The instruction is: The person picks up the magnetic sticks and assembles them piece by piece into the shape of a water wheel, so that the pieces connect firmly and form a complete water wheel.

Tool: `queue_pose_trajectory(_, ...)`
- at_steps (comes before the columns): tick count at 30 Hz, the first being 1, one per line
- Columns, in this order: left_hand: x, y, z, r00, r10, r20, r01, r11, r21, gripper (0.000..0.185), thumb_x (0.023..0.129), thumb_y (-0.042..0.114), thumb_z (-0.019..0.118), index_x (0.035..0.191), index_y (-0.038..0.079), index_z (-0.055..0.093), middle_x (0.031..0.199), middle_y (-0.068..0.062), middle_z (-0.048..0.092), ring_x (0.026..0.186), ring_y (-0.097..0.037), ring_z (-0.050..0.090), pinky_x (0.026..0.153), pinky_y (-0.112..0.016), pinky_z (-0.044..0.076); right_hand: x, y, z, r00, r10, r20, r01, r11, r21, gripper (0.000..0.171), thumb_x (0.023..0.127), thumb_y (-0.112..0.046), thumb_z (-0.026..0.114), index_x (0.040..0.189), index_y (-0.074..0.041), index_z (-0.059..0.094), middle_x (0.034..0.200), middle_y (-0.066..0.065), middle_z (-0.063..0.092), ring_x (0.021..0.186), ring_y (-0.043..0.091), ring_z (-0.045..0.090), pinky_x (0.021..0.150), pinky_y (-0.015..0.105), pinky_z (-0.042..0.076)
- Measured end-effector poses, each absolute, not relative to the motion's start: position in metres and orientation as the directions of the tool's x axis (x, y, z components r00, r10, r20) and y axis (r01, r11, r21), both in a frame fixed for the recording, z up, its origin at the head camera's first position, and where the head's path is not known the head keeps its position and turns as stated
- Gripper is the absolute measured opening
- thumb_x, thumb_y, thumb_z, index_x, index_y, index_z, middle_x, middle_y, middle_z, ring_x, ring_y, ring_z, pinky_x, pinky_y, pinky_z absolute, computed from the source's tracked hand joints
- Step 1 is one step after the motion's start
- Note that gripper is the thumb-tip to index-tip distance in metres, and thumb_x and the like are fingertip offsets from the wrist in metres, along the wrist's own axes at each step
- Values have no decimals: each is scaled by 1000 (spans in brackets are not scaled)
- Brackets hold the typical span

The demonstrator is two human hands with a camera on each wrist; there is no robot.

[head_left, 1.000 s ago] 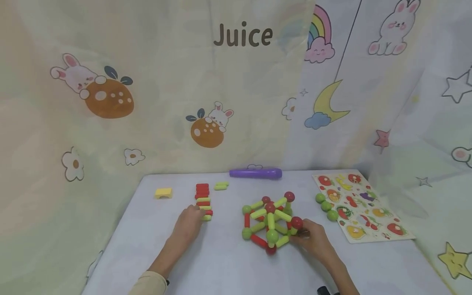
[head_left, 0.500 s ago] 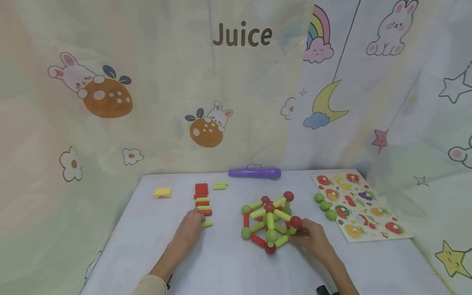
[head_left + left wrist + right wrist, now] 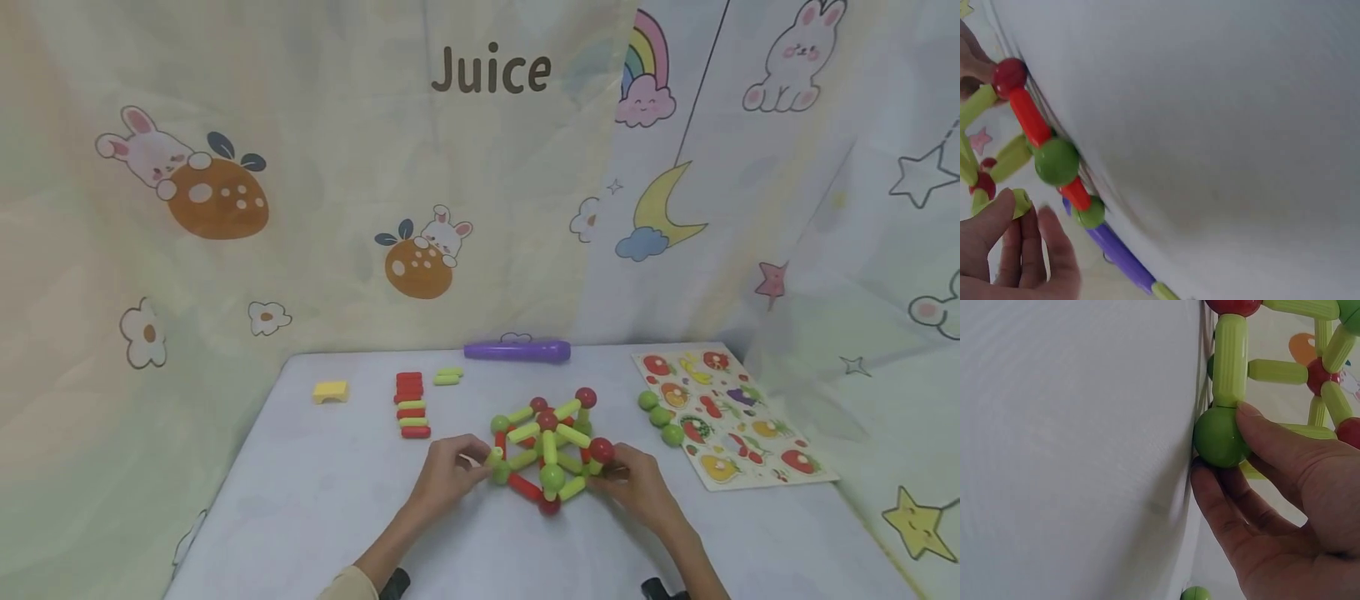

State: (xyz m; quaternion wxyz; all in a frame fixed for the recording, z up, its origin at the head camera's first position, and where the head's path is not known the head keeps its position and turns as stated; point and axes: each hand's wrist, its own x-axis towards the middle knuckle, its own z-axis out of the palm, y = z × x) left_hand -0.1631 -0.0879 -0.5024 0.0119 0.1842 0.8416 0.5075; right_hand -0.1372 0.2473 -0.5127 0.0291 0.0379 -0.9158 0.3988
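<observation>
Red, green, yellow-green rod-and-ball frame (image 3: 547, 450); purple tube (image 3: 517, 351); white table (image 3: 315, 500).

- Head view: the table (image 3: 315, 500) is seen from above, looking forward and down.
- Wrist views: taken close at table level; the rod-and-ball structure (image 3: 547, 450) is shared by all.

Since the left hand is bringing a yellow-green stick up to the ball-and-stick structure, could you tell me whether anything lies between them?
Nothing visible does: the yellow-green stick, pinched by the left hand, is already right beside the structure.
</observation>
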Motion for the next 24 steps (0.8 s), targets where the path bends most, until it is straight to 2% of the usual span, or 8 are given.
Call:
queue_pose_trajectory(5,-165,-75,-509,-948,260,182,291,480,828,14,93,17,87,105,23,82,95,14,74,97,-16,65,81,-28,53,-138,246,-513,-996,-36,82,-85,683,-726,35,81,-3,93,111,-8,76,101,-2,76,95,18,72,87,36,64)
queue_pose_trajectory(13,-165,-69,-511,-950,258,176,285,484,827,16,91,14,87,103,23,82,92,15,73,95,-17,65,80,-28,49,-138,248,-512,-995,-45,92,-98,674,-733,36,81,-2,93,112,-8,76,102,-2,76,96,18,73,88,35,64)
queue_pose_trajectory(18,-163,-71,-511,-950,254,181,287,489,824,17,91,13,88,103,23,81,94,16,74,96,-16,67,83,-30,54,-138,258,-504,-982,-154,105,-180,639,-748,33,85,-6,91,114,-9,75,105,-2,75,99,22,73,88,32,63)
queue_pose_trajectory(21,-162,-72,-510,-950,263,169,282,490,825,17,92,14,87,105,23,81,97,15,74,98,-15,66,86,-33,55,-139,279,-491,-968,-171,184,-251,664,-704,33,87,-5,89,117,-4,75,108,7,76,100,29,74,85,38,65)
queue_pose_trajectory(24,-162,-72,-509,-947,284,150,277,484,830,19,93,15,87,109,22,80,102,12,75,102,-17,67,87,-34,55,-143,306,-479,-954,-63,292,-226,792,-567,36,87,-4,89,120,2,75,112,19,74,104,39,71,87,53,62)
